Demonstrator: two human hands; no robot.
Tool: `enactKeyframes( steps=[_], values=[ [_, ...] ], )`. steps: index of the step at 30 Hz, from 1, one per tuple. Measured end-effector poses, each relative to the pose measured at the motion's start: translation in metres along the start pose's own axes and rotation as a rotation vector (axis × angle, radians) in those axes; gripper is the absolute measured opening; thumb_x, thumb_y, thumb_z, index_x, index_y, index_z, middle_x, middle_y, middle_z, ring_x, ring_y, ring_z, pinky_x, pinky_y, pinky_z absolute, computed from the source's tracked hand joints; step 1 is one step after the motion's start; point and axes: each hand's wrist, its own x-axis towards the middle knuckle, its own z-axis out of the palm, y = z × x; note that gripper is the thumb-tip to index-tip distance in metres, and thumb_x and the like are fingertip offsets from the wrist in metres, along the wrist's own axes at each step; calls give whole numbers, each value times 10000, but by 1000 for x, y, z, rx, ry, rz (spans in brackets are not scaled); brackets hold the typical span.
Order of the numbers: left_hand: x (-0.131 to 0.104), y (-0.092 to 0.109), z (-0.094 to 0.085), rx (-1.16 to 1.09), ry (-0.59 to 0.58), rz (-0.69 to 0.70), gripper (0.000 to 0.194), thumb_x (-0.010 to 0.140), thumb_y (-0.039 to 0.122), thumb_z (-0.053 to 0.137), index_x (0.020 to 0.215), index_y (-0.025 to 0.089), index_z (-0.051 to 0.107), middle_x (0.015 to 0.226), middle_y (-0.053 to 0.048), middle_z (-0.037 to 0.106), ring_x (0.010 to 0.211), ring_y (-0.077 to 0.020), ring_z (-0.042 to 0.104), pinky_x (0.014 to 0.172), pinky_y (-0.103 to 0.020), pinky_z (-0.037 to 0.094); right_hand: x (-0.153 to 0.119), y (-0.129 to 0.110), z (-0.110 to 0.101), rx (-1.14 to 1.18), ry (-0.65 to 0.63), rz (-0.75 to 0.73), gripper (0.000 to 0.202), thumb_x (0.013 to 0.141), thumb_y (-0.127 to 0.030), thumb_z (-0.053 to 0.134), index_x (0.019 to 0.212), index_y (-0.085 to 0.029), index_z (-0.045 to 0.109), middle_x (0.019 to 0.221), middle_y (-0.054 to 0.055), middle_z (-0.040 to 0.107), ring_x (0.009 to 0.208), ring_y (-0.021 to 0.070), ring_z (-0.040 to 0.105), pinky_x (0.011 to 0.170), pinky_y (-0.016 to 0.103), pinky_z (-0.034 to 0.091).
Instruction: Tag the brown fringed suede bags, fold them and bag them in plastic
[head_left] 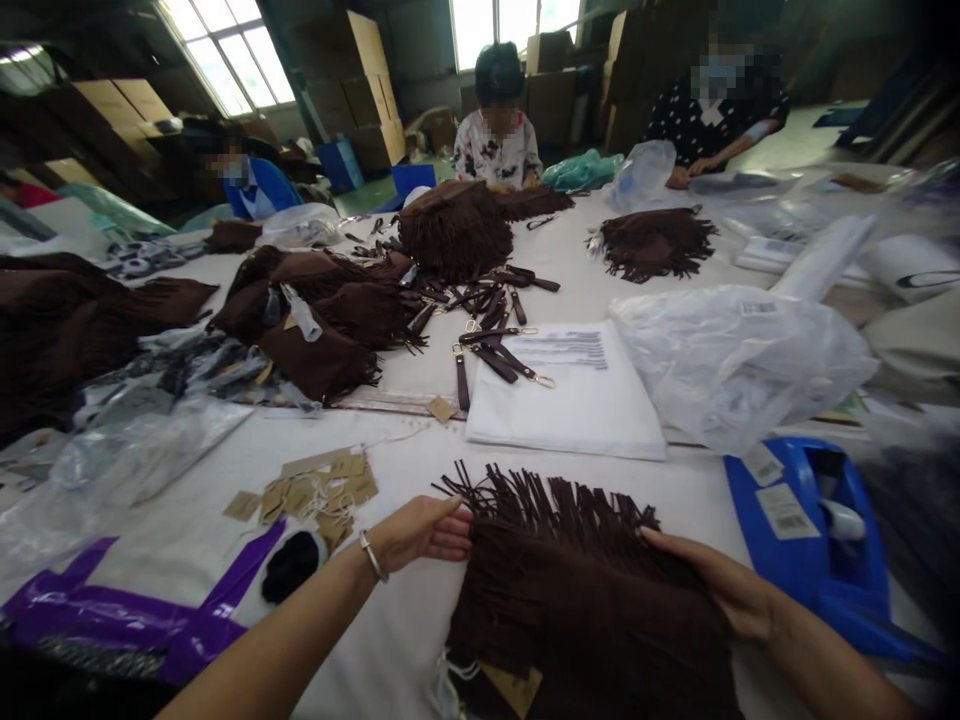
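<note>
A dark brown fringed pouch lies in front of me, its fringe toward the far side of the table. My left hand grips its upper left corner, fingers bent against the edge. On the opposite side my right hand holds the upper right edge, thumb near the fringe; its other fingers are partly hidden. A kraft paper tag with white string shows at the pouch's lower left.
Kraft tags are heaped at left, near purple tape. A blue tape dispenser stands at right. Beyond are white sheets, brown straps with clasps, fringed pouches and clear plastic bags. Several people sit across the table.
</note>
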Motion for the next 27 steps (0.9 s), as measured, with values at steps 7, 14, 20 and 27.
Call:
enactKeyframes(
  steps=[7,14,20,27],
  values=[
    [29,11,6,71,-262,-80,511,769,555,601,962,83,639,927,-120,699,811,-182,658,805,-321,495,6,0,-10,2,-88,-43,375,891,-318,455,1135,-60,577,1161,147,631,1115,219,570,1092,358,334],
    [76,23,29,-115,-498,-247,453,838,505,539,980,86,639,908,-67,706,828,-142,656,809,-233,485,27,-13,-6,11,-198,-26,435,913,-396,377,1130,-82,586,1110,104,664,1167,180,531,1124,338,274],
    [91,34,47,16,-555,-205,440,796,510,590,941,100,655,851,-56,704,769,-154,657,891,-295,476,41,-30,4,-230,-153,-89,493,880,-455,424,1196,-96,544,1183,127,621,1147,212,548,1099,392,319],
    [18,34,71,733,-629,458,484,848,429,549,1278,214,492,1300,-55,540,1219,-231,475,1088,-371,318,-1,-18,38,-1248,-106,-399,455,876,-394,469,1311,-262,448,1348,41,499,1242,253,451,1101,461,309]
  ],
)
